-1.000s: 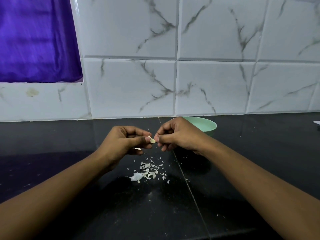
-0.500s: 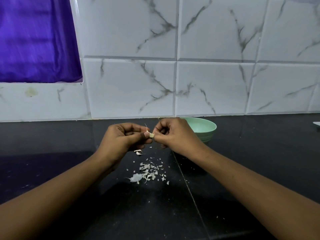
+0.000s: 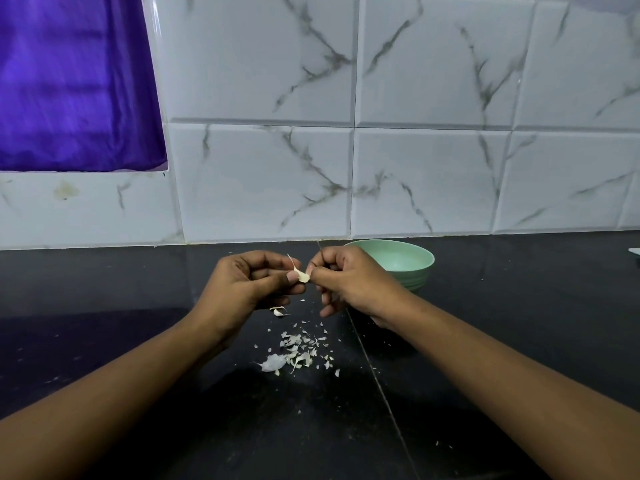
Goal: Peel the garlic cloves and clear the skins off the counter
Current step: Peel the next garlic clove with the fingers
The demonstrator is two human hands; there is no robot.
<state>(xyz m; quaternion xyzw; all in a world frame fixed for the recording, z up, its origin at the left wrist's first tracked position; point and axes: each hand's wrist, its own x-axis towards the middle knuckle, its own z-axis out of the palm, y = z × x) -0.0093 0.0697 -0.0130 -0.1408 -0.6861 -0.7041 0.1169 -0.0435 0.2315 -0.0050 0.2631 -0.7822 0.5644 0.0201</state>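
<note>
- Pale garlic clove (image 3: 303, 277) is pinched between left hand (image 3: 251, 289) and right hand (image 3: 349, 282), fingers closed on it
- Torn skins (image 3: 294, 351) lie on black counter (image 3: 104, 323), nearer than the hands
- Green bowl (image 3: 405, 263) stands far right

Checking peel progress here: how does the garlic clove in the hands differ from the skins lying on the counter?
The garlic clove is one plump, yellowish piece pinched between the left hand and right hand, held above the counter; the skins are many thin, white flakes scattered flat on it. The clove carries a wisp of skin sticking up; the skins lie loose. Both are pale against the black surface.
</note>
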